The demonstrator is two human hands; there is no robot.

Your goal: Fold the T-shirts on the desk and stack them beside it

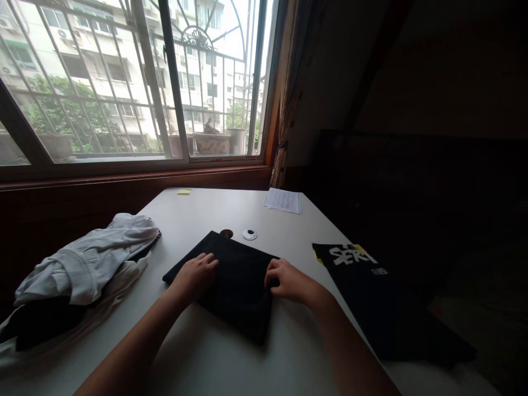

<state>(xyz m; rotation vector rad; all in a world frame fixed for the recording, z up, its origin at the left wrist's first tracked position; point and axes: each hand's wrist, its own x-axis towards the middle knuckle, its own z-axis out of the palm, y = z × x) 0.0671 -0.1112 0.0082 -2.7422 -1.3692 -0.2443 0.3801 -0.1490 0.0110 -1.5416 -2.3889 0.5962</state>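
A black garment (237, 280), folded into a compact slab, lies at an angle on the white table in front of me. My left hand (197, 276) is on its left part, fingers curled down and gripping the cloth. At the garment's right edge, my right hand (284, 279) pinches the fabric between thumb and bent fingers. What kind of garment it is cannot be told from this side. The fingertips of my left hand are partly hidden.
White and dark clothes (94, 256) are heaped at the left. On the right lies a dark folded garment (371, 297) with pale lettering. Papers (283, 201), a yellow note (184, 192), a cable hole (226, 234) and its white cover (249, 235) are on the white table (223, 206).
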